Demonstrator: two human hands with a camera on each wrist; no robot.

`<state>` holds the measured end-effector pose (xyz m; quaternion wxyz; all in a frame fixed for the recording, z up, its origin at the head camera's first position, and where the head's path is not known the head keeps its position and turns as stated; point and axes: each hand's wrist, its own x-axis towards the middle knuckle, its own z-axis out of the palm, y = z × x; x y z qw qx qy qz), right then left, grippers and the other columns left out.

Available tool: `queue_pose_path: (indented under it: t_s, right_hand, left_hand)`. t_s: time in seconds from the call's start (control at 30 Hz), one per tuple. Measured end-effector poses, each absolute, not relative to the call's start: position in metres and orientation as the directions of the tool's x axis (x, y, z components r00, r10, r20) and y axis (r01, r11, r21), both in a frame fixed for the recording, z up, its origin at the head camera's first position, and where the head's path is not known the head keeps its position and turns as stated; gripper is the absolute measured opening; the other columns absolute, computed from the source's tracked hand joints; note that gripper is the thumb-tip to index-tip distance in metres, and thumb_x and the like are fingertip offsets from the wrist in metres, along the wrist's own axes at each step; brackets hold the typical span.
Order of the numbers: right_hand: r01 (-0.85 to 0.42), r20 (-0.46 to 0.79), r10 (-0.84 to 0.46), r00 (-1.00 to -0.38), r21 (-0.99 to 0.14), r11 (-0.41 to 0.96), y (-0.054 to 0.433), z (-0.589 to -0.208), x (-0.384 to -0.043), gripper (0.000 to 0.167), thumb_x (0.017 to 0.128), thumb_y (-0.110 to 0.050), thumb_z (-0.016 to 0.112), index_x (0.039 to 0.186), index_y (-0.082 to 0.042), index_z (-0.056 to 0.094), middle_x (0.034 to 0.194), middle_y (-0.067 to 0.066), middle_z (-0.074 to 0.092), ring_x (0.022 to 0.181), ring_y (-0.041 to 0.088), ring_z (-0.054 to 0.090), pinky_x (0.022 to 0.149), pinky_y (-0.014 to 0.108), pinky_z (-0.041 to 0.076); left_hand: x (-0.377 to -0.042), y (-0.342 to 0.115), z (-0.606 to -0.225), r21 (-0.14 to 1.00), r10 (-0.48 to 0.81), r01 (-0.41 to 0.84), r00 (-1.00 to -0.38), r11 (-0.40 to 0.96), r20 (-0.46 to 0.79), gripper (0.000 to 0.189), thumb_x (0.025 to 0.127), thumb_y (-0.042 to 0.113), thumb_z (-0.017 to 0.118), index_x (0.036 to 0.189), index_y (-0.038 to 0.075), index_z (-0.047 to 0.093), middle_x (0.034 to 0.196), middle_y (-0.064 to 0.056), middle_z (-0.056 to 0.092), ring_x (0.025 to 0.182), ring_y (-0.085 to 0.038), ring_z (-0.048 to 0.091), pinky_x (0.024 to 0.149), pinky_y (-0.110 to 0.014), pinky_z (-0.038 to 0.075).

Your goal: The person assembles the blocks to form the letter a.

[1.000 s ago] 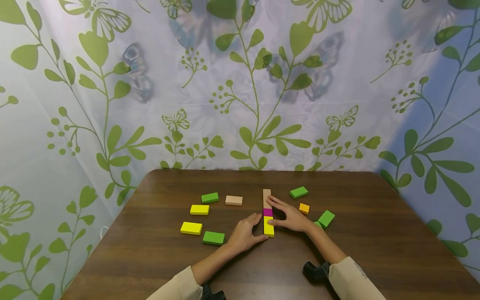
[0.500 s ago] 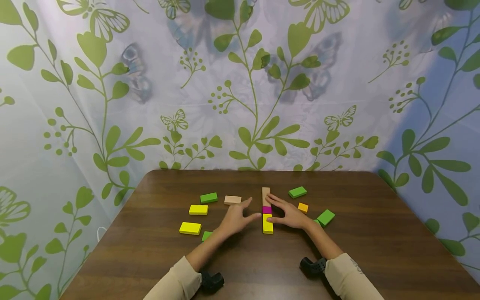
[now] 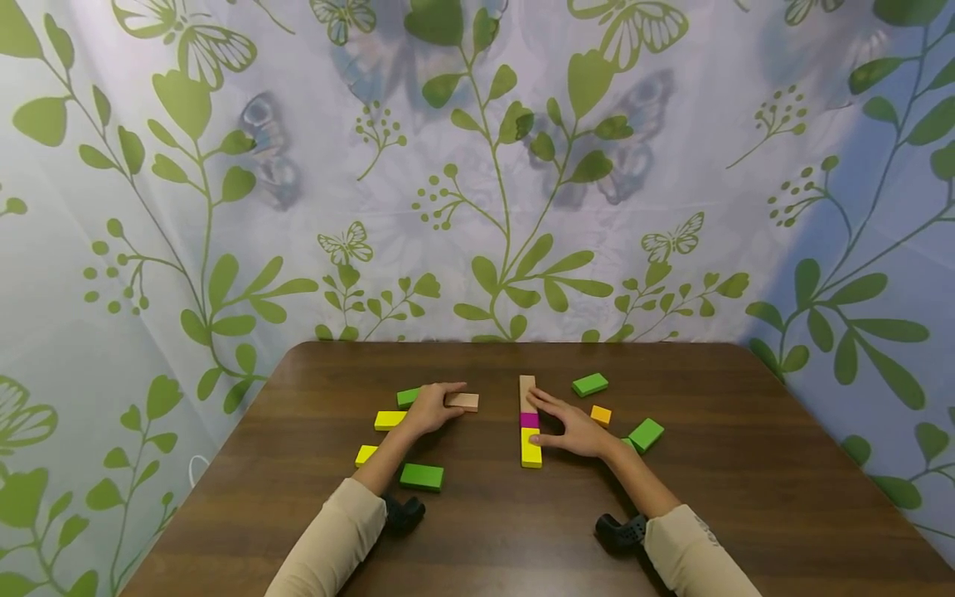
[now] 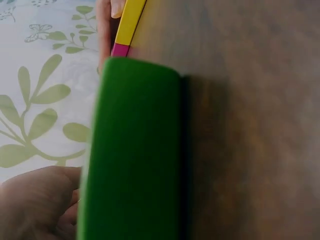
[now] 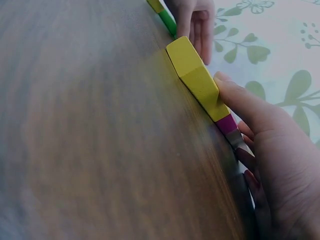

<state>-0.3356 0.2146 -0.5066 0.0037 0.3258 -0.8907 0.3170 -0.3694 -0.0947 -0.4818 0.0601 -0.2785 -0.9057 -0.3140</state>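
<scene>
Our left hand [image 3: 433,406] straddles the tan block [image 3: 466,403], left of the row [image 3: 529,420]; we cannot tell whether it grips. A square pinch across its long sides should serve us best. Our right hand [image 3: 573,427] spreads wide, thumb touching the row. Bare worktop [image 3: 492,464] lies between; the green block [image 3: 407,398] and yellow block [image 3: 390,421] limit leftward room.

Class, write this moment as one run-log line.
left hand: at loose tan block, grip unclear | right hand: touching row's yellow block and row's tan block | magenta block: between those two
</scene>
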Motion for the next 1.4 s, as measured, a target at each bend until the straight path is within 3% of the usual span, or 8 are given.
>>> queue_pose_path:
  t_s: [0.33, 0.63, 0.83, 1.4]
  right_hand:
    - [-0.593, 0.229, -0.58, -0.782, -0.56, 0.579, 0.214, -0.508, -0.335, 0.079, 0.083, -0.046, 0.064, 0.146, -0.012, 0.029, 0.152, 0.007, 0.02, 0.134, 0.034, 0.025, 0.099, 0.061, 0.025]
    - [-0.567, 0.194, -0.574, -0.796, -0.572, 0.593, 0.211, -0.507, -0.334, 0.08, 0.083, -0.05, 0.062, 0.146, -0.016, 0.028, 0.152, 0.003, 0.018, 0.134, 0.031, 0.023, 0.099, 0.06, 0.025]
    - [-0.569, 0.197, -0.57, -0.798, -0.56, 0.603, 0.21, -0.505, -0.334, 0.08, 0.082, -0.05, 0.063, 0.146, -0.017, 0.029, 0.152, 0.004, 0.019, 0.134, 0.032, 0.025, 0.099, 0.06, 0.026]
    - [-0.553, 0.183, -0.557, -0.81, -0.554, 0.623, 0.213, -0.506, -0.337, 0.081, 0.082, -0.054, 0.061, 0.147, -0.018, 0.028, 0.152, 0.001, 0.018, 0.134, 0.029, 0.024, 0.101, 0.058, 0.025]
  left_hand:
    - [-0.394, -0.067, -0.483, 0.563, 0.429, 0.492, -0.867, 0.664, 0.252, 0.033, 0.082, 0.009, 0.069, 0.115, 0.006, 0.066, 0.111, -0.013, 0.064, 0.098, -0.03, 0.059, 0.08, -0.039, 0.049]
    - [-0.413, -0.033, -0.485, 0.603, 0.397, 0.432, -0.896, 0.671, 0.2, 0.033, 0.085, 0.004, 0.065, 0.118, 0.007, 0.064, 0.118, -0.01, 0.061, 0.113, -0.03, 0.052, 0.09, -0.04, 0.045]
    - [-0.417, -0.024, -0.482, 0.588, 0.375, 0.408, -0.908, 0.698, 0.185, 0.034, 0.086, 0.003, 0.064, 0.119, 0.009, 0.064, 0.119, -0.01, 0.061, 0.115, -0.028, 0.051, 0.093, -0.039, 0.043]
    - [-0.42, -0.015, -0.48, 0.59, 0.427, 0.478, -0.873, 0.65, 0.237, 0.031, 0.089, 0.006, 0.06, 0.12, 0.005, 0.062, 0.123, -0.009, 0.059, 0.116, -0.027, 0.05, 0.095, -0.04, 0.041]
